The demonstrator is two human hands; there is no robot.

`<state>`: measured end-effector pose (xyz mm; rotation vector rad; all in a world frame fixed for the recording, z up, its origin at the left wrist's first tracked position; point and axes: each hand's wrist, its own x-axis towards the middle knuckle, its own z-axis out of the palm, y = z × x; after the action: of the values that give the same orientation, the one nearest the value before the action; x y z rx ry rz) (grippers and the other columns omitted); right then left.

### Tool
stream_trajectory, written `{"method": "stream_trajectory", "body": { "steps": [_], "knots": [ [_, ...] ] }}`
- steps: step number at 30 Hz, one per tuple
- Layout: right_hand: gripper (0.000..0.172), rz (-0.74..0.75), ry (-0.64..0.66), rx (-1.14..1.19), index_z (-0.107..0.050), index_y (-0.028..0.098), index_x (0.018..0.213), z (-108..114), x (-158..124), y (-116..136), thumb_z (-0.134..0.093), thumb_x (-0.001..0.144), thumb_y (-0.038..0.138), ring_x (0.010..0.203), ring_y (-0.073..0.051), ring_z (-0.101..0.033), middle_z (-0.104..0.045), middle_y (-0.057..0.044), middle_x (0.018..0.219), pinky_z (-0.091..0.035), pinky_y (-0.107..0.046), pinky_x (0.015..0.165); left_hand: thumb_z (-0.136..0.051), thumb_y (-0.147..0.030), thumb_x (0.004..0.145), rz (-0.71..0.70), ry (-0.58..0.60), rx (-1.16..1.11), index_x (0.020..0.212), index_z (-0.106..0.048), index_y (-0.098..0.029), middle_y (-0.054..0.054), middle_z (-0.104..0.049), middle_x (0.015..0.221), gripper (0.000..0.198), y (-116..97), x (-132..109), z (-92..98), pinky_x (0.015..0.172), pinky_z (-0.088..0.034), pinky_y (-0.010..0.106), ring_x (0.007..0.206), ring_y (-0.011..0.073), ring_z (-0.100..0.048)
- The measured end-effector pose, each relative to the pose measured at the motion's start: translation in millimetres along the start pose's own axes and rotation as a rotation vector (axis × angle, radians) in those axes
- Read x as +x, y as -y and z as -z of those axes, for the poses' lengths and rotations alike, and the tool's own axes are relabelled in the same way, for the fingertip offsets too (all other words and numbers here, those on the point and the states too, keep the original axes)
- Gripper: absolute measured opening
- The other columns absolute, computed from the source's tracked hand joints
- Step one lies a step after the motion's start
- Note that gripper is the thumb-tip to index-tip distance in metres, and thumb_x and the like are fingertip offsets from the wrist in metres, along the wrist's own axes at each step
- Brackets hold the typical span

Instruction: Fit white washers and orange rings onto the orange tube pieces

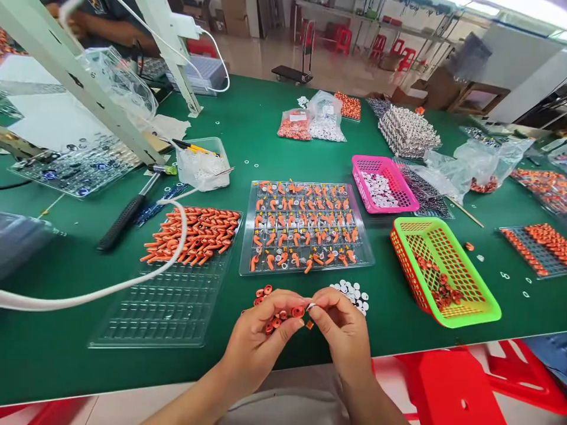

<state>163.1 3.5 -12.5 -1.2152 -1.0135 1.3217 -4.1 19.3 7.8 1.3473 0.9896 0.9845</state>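
Note:
My left hand (270, 324) pinches a small round orange cap (298, 311) between thumb and fingers. In my right hand (341, 324), a small white disc (311, 306) is held between thumb and forefinger, close beside the cap. Just below the fingertips shows a small orange-gold square piece (309, 325); whether it is held or lies on the table I cannot tell. Loose orange caps (267, 290) lie behind and under my left hand, partly hidden. A pile of white discs (354, 293) spreads behind my right hand. Beyond both hands lies a clear tray (245, 254) with rows of curved orange parts.
A clear tray (150, 330) at left bears stacked long orange parts (195, 233). To the right stand a green basket (476, 289) with orange pieces and a pink basket (410, 198) with white ones. A black-handled hammer (121, 221) and white cable (110, 292) lie left.

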Motion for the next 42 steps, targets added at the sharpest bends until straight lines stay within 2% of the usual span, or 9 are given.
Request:
{"method": "stream_trajectory", "body": {
  "steps": [10, 14, 16, 20, 23, 28, 31, 35, 42],
  "knots": [
    [0.005, 0.164, -0.021, -0.290, -0.061, 0.023, 0.089, 4, -2, 0, -0.056, 0.091, 0.023, 0.079, -0.018, -0.058, -0.062, -0.004, 0.086, -0.047, -0.030, 0.069, -0.059, -0.021, 0.089, 0.100, -0.008, -0.069, 0.104, -0.067, -0.022, 0.004, -0.071, 0.106, 0.016, 0, 1, -6.2, 0.084, -0.055, 0.025, 0.097, 0.0173, -0.067],
    [0.012, 0.313, -0.027, -0.399, -0.058, 0.025, 0.093, 2, -5, -2, -0.055, 0.090, 0.014, 0.079, -0.017, -0.058, -0.062, -0.002, 0.085, -0.046, -0.030, 0.069, -0.062, -0.022, 0.088, 0.147, -0.040, -0.094, 0.103, -0.067, -0.020, 0.006, -0.072, 0.105, 0.017, 0, 2, -7.5, 0.083, -0.056, 0.026, 0.095, 0.0179, -0.068],
    [0.014, 0.342, 0.002, -0.412, -0.058, 0.025, 0.093, 2, -5, -1, -0.054, 0.089, 0.012, 0.078, -0.017, -0.058, -0.062, -0.002, 0.085, -0.045, -0.030, 0.069, -0.063, -0.023, 0.087, 0.175, -0.044, -0.114, 0.102, -0.068, -0.019, 0.006, -0.072, 0.104, 0.016, -1, 3, -7.0, 0.082, -0.057, 0.026, 0.094, 0.0183, -0.069],
    [0.006, 0.219, 0.104, -0.325, -0.058, 0.023, 0.087, 5, -2, 3, -0.054, 0.090, 0.019, 0.077, -0.017, -0.058, -0.061, -0.002, 0.083, -0.045, -0.030, 0.069, -0.063, -0.024, 0.085, 0.219, -0.021, -0.092, 0.101, -0.068, -0.018, 0.007, -0.074, 0.100, 0.017, -4, 5, -2.8, 0.081, -0.058, 0.029, 0.090, 0.0191, -0.070],
    [0.010, 0.061, 0.142, -0.258, -0.059, 0.022, 0.082, 11, 1, 9, -0.057, 0.090, 0.028, 0.073, -0.016, -0.056, -0.059, -0.002, 0.079, -0.045, -0.028, 0.065, -0.064, -0.025, 0.085, 0.231, -0.035, 0.015, 0.103, -0.069, -0.018, 0.007, -0.074, 0.101, 0.020, -4, 5, 1.8, 0.082, -0.058, 0.031, 0.090, 0.0206, -0.069],
    [0.018, -0.153, 0.113, -0.105, -0.062, 0.020, 0.079, 15, 7, 8, -0.065, 0.085, 0.036, 0.065, -0.014, -0.056, -0.061, -0.001, 0.072, -0.046, -0.025, 0.060, -0.064, -0.027, 0.085, 0.219, -0.047, 0.133, 0.100, -0.070, -0.020, 0.005, -0.074, 0.094, 0.018, -2, 4, 4.9, 0.072, -0.058, 0.026, 0.084, 0.0192, -0.070],
    [0.020, -0.247, 0.093, 0.032, -0.063, 0.019, 0.077, 13, 9, 2, -0.069, 0.082, 0.037, 0.062, -0.013, -0.056, -0.062, 0.000, 0.067, -0.045, -0.025, 0.058, -0.062, -0.026, 0.086, 0.184, -0.012, 0.145, 0.101, -0.070, -0.022, 0.003, -0.074, 0.093, 0.017, -2, 4, 3.2, 0.075, -0.056, 0.025, 0.083, 0.0170, -0.069],
    [0.020, -0.286, 0.086, 0.120, -0.063, 0.018, 0.076, 12, 11, -1, -0.071, 0.080, 0.037, 0.061, -0.013, -0.056, -0.062, 0.001, 0.065, -0.044, -0.025, 0.058, -0.062, -0.025, 0.087, 0.177, 0.001, 0.094, 0.100, -0.068, -0.021, 0.002, -0.074, 0.095, 0.016, -1, 3, -0.3, 0.076, -0.055, 0.022, 0.082, 0.0146, -0.069],
    [0.020, -0.261, 0.074, 0.104, -0.063, 0.018, 0.076, 11, 9, 0, -0.070, 0.081, 0.036, 0.061, -0.013, -0.055, -0.061, 0.001, 0.066, -0.044, -0.025, 0.059, -0.063, -0.025, 0.086, 0.213, -0.019, 0.050, 0.099, -0.067, -0.019, 0.003, -0.075, 0.094, 0.015, 2, 5, -1.8, 0.074, -0.056, 0.021, 0.081, 0.0148, -0.070]
  ]
}}
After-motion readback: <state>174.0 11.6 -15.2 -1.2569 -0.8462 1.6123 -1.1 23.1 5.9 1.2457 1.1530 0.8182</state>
